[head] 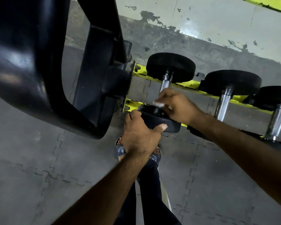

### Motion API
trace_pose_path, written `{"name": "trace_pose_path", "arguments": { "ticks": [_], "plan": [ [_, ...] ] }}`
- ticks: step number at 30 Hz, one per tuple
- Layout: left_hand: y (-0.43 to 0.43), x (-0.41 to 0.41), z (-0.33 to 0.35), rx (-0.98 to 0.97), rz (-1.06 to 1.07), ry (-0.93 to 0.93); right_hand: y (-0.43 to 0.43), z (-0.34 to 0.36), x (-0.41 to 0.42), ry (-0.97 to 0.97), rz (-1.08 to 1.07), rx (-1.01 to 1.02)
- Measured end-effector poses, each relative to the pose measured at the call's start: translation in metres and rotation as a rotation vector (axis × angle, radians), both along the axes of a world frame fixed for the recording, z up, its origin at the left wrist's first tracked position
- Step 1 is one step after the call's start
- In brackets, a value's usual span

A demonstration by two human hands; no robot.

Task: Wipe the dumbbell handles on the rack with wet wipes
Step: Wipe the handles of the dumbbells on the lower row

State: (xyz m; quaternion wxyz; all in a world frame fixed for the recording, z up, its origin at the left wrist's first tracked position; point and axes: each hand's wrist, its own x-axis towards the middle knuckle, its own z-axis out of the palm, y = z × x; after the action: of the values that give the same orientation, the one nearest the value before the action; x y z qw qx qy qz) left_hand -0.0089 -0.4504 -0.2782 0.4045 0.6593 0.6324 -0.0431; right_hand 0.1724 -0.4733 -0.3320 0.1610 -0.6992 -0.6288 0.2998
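At the rack's end, a person's left hand (141, 137) grips the near black rubber head of a dumbbell (172, 125), thumb hooked over its rounded rim. Just beyond it, the right hand (177, 106) curls round the knurled chrome handle (165, 84) and pinches a crumpled white wet wipe (158, 103) against the metal. The dumbbell lies across the two chipped yellow-green rails of the rack (185, 86), its far disc-shaped head past the right hand's knuckles. To the right of the right forearm, a second dumbbell (223, 103) and a third dumbbell (276, 117) lie side by side on the same rails, with gaps between their shiny handles. Left of the left hand, a thick, glossy black frame (31, 70) looms close and meets the rack's end plate, crowding that side. Below both wrists, a sandalled foot (120, 151) stands on grey interlocking floor mats (39, 159) that stretch wide to the left of the left forearm. Beyond the hands, past the rack, runs a wall (201, 21) of flaking, stained paint.
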Motion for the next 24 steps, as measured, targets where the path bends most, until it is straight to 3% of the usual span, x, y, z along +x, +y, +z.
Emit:
{"name": "trace_pose_path", "arguments": {
  "ticks": [3,8,13,18,24],
  "plan": [
    [-0.002,-0.002,-0.003,0.02,-0.01,-0.018,0.009,0.006,0.009,-0.08,0.265,-0.078],
    [-0.01,-0.008,-0.007,0.058,-0.06,-0.053,0.031,0.014,0.013,-0.413,0.141,-0.042],
    [-0.009,-0.025,-0.012,0.19,-0.193,-0.158,0.027,0.031,-0.007,-0.406,0.46,-0.222],
    [0.003,-0.04,-0.02,0.414,-0.475,-0.261,0.035,0.02,0.003,-0.489,0.094,-0.125],
    [0.025,-0.05,-0.03,0.474,-0.706,-0.307,0.038,0.027,-0.014,-0.434,0.447,-0.239]
  ]
}}
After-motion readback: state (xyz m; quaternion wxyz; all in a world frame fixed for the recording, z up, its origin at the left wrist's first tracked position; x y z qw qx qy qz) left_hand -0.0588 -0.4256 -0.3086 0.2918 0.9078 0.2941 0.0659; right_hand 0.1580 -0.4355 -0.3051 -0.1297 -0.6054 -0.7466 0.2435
